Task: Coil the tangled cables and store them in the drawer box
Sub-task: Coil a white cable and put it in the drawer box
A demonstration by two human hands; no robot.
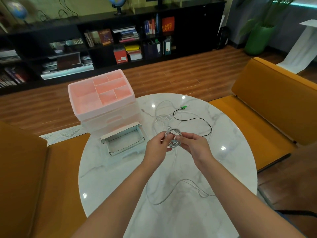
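Above the middle of the counter (171,212), the left hand (157,148) and right hand (194,146) both gripped a coiled white cable (174,137), its loose tail trailing toward the near edge, the drawer box (104,107) standing at the far-left edge.

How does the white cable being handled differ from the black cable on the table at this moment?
The white cable is partly wound into a small coil held between the left hand and right hand; the black cable lies loose and untouched. The white one trails toward the near edge; the black one ends in a green connector. Both rest on the marble table.
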